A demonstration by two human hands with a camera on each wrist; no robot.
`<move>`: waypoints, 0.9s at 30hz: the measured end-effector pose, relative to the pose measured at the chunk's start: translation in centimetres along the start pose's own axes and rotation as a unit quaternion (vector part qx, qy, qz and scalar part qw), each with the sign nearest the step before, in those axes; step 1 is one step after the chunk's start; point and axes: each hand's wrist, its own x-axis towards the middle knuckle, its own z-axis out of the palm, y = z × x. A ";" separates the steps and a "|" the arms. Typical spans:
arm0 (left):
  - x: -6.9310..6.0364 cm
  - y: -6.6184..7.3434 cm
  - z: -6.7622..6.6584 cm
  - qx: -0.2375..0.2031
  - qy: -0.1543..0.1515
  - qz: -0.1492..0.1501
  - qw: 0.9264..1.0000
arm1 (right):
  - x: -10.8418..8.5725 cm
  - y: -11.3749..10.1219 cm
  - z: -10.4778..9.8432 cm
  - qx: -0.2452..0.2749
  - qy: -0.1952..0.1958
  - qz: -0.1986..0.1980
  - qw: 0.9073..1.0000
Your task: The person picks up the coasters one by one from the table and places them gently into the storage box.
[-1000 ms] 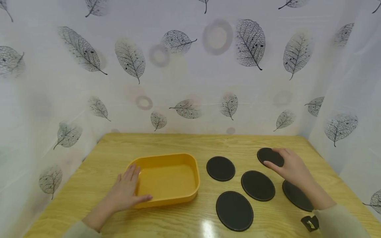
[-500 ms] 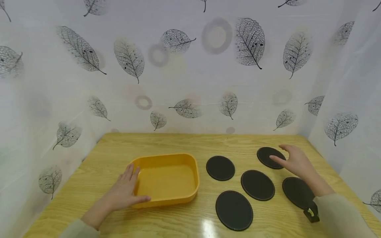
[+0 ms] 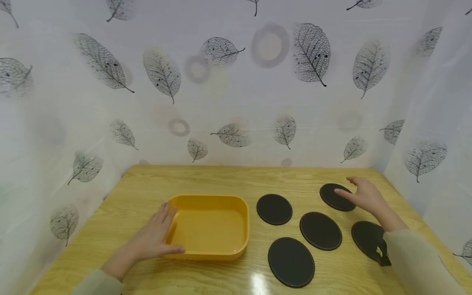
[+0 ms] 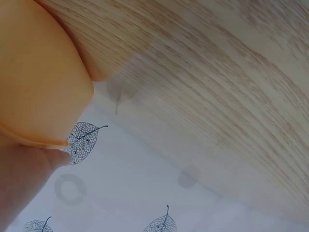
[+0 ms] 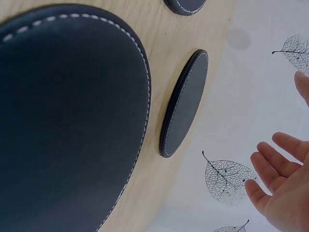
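Note:
My left hand (image 3: 149, 237) rests at the left end of a yellow rectangular plastic tray (image 3: 210, 229), straight fingers over its left rim and thumb extended by the front corner. In the left wrist view, part of that hand (image 4: 26, 171) touches the tray's rim (image 4: 41, 143). My right hand (image 3: 368, 200) hovers by the far-right round black coaster (image 3: 332, 198), thumb and fingers spread with nothing between them. Its spread fingers also show in the right wrist view, apart from the stitched coaster (image 5: 186, 104); that coaster's edge looks layered there.
Other black coasters lie flat right of the tray: one at the back (image 3: 274, 209), one in the middle (image 3: 321, 230), one in front (image 3: 291, 262). Another coaster (image 3: 365, 237) is partly covered by the right sleeve and a dark wrist device (image 3: 383, 255). Leaf-print curtains (image 3: 236, 90) enclose the wooden table (image 3: 221, 176).
My right hand has drawn back to the right, uncovering more of the far-right coaster. The tray has turned slightly, its back edge now level, with my left hand still at its left end.

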 end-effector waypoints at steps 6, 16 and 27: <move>0.2 0.1 0.0 0.023 -0.001 -0.007 1.000 | 0.7 0.7 0.1 -0.006 -0.011 0.006 1.000; -0.1 0.2 0.3 0.024 0.000 -0.009 1.000 | 2.6 1.8 1.2 -0.015 -0.035 0.009 0.999; -0.1 0.1 0.2 0.028 -0.004 -0.007 1.000 | 3.6 2.9 2.7 -0.025 -0.115 0.033 0.992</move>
